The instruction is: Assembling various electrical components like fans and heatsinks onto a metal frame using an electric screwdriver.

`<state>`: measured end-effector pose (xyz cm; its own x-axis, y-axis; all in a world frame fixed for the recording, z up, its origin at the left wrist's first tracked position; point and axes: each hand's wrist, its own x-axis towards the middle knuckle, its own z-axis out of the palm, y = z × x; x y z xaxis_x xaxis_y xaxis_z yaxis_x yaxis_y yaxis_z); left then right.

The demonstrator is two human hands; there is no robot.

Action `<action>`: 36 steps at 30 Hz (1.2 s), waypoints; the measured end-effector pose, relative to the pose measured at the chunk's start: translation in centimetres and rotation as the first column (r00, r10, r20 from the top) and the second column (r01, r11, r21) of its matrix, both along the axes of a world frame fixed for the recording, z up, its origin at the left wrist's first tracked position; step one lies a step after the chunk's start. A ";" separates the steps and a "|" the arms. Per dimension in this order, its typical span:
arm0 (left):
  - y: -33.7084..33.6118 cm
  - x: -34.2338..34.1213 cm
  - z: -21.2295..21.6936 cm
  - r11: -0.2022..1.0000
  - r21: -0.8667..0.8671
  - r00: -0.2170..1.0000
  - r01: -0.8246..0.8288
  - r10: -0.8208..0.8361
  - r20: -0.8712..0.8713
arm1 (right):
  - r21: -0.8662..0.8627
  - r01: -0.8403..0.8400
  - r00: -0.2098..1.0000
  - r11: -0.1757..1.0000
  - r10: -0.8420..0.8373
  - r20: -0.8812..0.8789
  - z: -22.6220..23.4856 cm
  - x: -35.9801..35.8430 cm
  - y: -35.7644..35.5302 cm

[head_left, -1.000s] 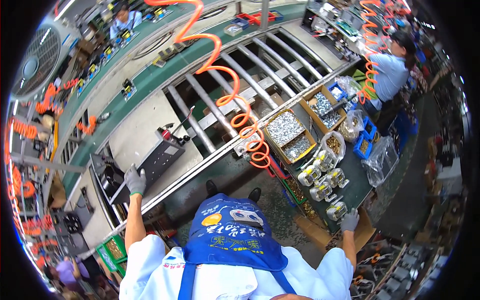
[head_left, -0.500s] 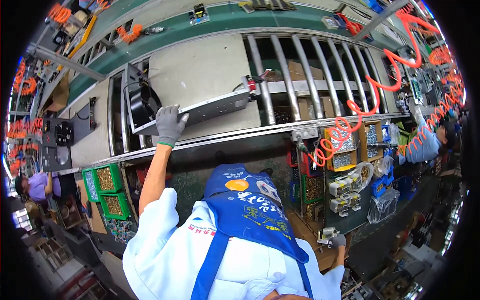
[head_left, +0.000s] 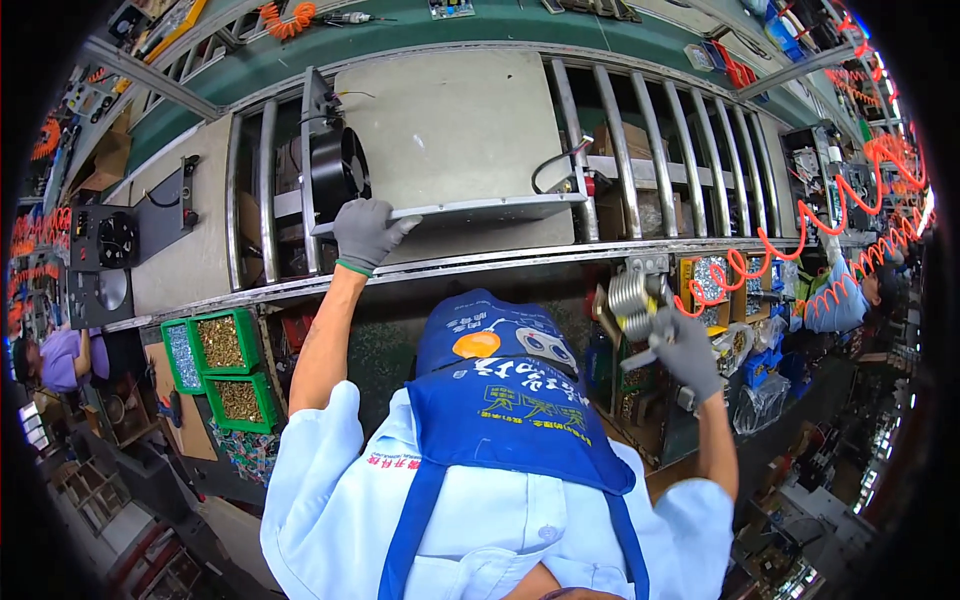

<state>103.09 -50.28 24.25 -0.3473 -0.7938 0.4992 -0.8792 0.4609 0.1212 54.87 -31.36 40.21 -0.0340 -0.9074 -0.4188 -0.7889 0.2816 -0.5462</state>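
Head view: the fingers of the left hand (head_left: pixel 368 236) were clamped on one metal panel (head_left: pixel 480 213), one black fan (head_left: pixel 342 165) just beyond them; those of the right hand (head_left: pixel 687 356) gripped one finned component (head_left: pixel 632 303). Three green bins (head_left: pixel 229 375) lay left of the left fingers.

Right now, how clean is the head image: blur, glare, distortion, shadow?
Head view: the conveyor's front rail bends with the fisheye, and black fills the corners; head view: bright glints streak the steel rollers; head view: left hand fairly crisp, right hand a bit softer, possibly motion; head view: floor below the rail sits dark.
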 end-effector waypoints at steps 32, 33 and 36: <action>0.6 -0.3 1.8 0.924 0.353 0.981 -0.149 0.184 -0.068 | 0.405 -0.820 0.298 0.404 0.906 -0.301 -30.4 16.5 -49.5; 0.8 -0.3 2.0 0.911 0.380 0.975 -0.159 0.206 -0.086 | 0.372 -0.810 0.313 0.452 0.872 -0.377 -29.6 16.7 -49.0; 1.4 -0.1 2.5 0.931 0.274 0.957 -0.241 0.274 -0.092 | 0.425 -0.801 0.191 0.422 0.852 -0.488 -27.5 17.8 -48.1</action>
